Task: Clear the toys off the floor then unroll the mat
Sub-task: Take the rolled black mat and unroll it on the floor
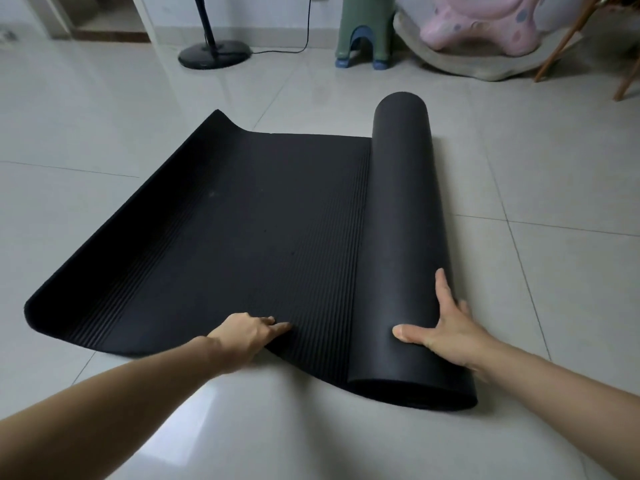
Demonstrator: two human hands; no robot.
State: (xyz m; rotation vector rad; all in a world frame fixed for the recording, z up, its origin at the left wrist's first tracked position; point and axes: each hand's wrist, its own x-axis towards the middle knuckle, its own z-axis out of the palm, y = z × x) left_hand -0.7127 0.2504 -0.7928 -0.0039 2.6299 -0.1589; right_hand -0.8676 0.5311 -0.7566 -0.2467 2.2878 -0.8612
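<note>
A black ribbed mat lies partly unrolled on the pale tiled floor, its free end at the left curling up. The rest of the mat is a thick roll standing across the right side. My left hand pinches the near edge of the flat part, fingers bent onto the ribbed surface. My right hand rests against the near end of the roll, thumb across its top and fingers spread along its right side. No toys lie on the floor around the mat.
Along the far wall stand a black fan base with its cord, a green and blue plastic stool, a pink rocking toy on a grey base, and wooden chair legs at the right.
</note>
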